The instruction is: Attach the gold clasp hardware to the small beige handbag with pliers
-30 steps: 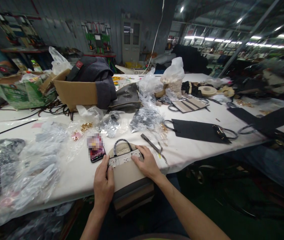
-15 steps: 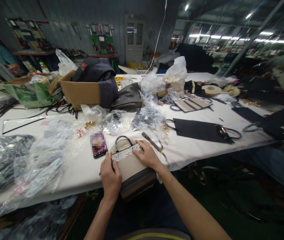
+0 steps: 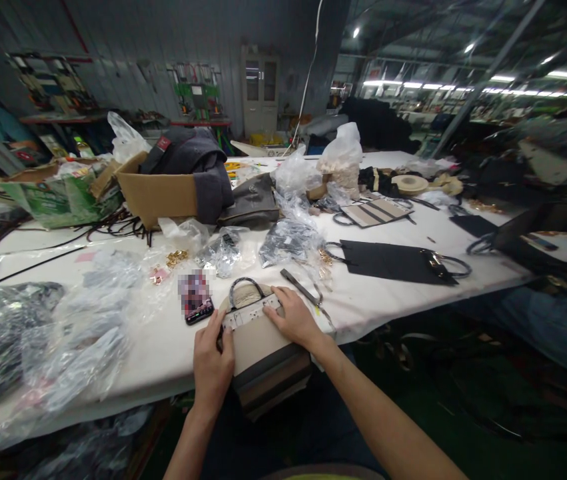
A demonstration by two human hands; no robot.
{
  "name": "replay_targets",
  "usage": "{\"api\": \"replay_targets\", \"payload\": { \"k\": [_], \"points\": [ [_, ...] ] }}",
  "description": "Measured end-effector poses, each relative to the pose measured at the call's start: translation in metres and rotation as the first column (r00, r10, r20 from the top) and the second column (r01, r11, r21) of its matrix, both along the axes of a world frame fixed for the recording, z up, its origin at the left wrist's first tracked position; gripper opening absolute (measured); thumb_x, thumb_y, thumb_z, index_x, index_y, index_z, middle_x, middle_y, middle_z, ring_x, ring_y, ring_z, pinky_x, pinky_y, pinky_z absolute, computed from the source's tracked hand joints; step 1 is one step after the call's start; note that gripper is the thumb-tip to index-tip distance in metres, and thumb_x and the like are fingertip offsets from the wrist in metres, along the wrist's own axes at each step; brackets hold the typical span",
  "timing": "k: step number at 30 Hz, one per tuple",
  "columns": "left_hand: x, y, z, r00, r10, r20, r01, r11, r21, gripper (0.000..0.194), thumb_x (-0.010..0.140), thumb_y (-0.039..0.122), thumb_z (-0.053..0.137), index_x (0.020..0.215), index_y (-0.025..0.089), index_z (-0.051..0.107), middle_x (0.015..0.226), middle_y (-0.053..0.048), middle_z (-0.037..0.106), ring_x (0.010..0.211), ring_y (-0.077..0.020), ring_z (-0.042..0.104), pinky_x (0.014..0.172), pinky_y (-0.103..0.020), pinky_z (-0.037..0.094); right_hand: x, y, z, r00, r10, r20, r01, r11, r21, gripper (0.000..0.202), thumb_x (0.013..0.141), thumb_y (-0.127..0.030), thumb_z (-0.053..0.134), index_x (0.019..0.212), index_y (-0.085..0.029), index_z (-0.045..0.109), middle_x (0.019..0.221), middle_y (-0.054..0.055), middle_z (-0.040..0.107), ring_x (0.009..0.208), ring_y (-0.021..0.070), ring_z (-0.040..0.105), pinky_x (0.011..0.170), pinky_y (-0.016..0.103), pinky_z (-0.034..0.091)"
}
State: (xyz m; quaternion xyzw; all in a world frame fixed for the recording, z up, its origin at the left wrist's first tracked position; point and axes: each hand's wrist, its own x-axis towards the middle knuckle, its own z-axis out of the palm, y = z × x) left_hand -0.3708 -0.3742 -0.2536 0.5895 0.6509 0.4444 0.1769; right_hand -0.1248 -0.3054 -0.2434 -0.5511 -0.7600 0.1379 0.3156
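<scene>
A striped handbag panel [image 3: 262, 339] in beige, black and brown lies across the table's front edge, its lower part hanging over. A dark patterned handle [image 3: 246, 283] arches from its top, where a pale strip with small marks and holes runs along the edge. My left hand [image 3: 214, 353] is closed on the panel's left edge, thumb on top. On the top right corner, my right hand [image 3: 294, 316] grips the panel with fingers over the edge and thumb on the pale strip. Behind the handle lies a round beige piece [image 3: 230, 297], partly hidden.
A phone [image 3: 198, 311] lies left of the panel, a dark strap [image 3: 301, 287] right. Plastic bags [image 3: 290, 241] and gold fittings [image 3: 177, 258] lie behind. A black bag panel [image 3: 393, 261] and a striped one [image 3: 377, 213] lie right. A cardboard box [image 3: 156, 197] stands behind.
The view has shifted slightly, and the panel's lower part hangs a little further down. At far right a black bag piece has been lifted, baring table beneath. My hands keep their hold.
</scene>
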Motion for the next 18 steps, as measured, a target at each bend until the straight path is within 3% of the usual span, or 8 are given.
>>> {"api": "replay_targets", "payload": {
  "k": [4, 9, 13, 18],
  "points": [
    [-0.005, 0.002, 0.002, 0.996, 0.061, 0.067, -0.058, 0.997, -0.055, 0.065, 0.103, 0.049, 0.068, 0.160, 0.016, 0.068, 0.144, -0.020, 0.075, 0.133, -0.0362, 0.072, 0.123, -0.055, 0.057, -0.004, -0.006, 0.009, 0.993, 0.045, 0.107, -0.062, 0.985, 0.159, 0.068, 0.109, -0.031, 0.073, 0.173, -0.016, 0.054, 0.167, 0.023, 0.061, 0.153, 0.0400, 0.058, 0.129, 0.062, 0.050],
    [-0.003, 0.004, 0.009, 0.997, 0.046, 0.054, -0.043, 0.997, -0.066, 0.059, 0.101, 0.047, 0.063, 0.149, 0.016, 0.076, 0.131, -0.019, 0.077, 0.126, -0.0364, 0.070, 0.120, -0.056, 0.056, -0.003, -0.005, 0.012, 0.924, 0.334, 0.185, -0.371, 0.902, 0.222, 0.039, 0.112, -0.011, 0.058, 0.141, -0.022, 0.080, 0.135, 0.014, 0.079, 0.127, 0.0309, 0.071, 0.112, 0.049, 0.060],
    [-0.009, 0.009, 0.013, 0.994, 0.030, 0.101, -0.019, 0.994, -0.112, 0.060, 0.096, 0.051, 0.066, 0.144, 0.018, 0.079, 0.127, -0.016, 0.079, 0.116, -0.0357, 0.070, 0.113, -0.055, 0.057, -0.005, -0.006, 0.018, 0.933, 0.336, 0.132, -0.354, 0.923, 0.151, 0.032, 0.111, -0.013, 0.064, 0.137, -0.021, 0.081, 0.136, 0.014, 0.078, 0.127, 0.0306, 0.071, 0.113, 0.049, 0.058],
    [-0.027, 0.022, 0.018, 0.981, -0.063, 0.186, 0.106, 0.967, -0.232, 0.062, 0.085, 0.058, 0.074, 0.133, 0.021, 0.084, 0.127, -0.013, 0.079, 0.104, -0.0316, 0.069, 0.101, -0.050, 0.059, -0.016, -0.014, 0.024, 0.956, 0.277, 0.091, -0.284, 0.957, 0.064, 0.027, 0.107, -0.025, 0.079, 0.133, -0.020, 0.081, 0.134, 0.014, 0.077, 0.126, 0.0326, 0.069, 0.114, 0.051, 0.056]
  ]
}}
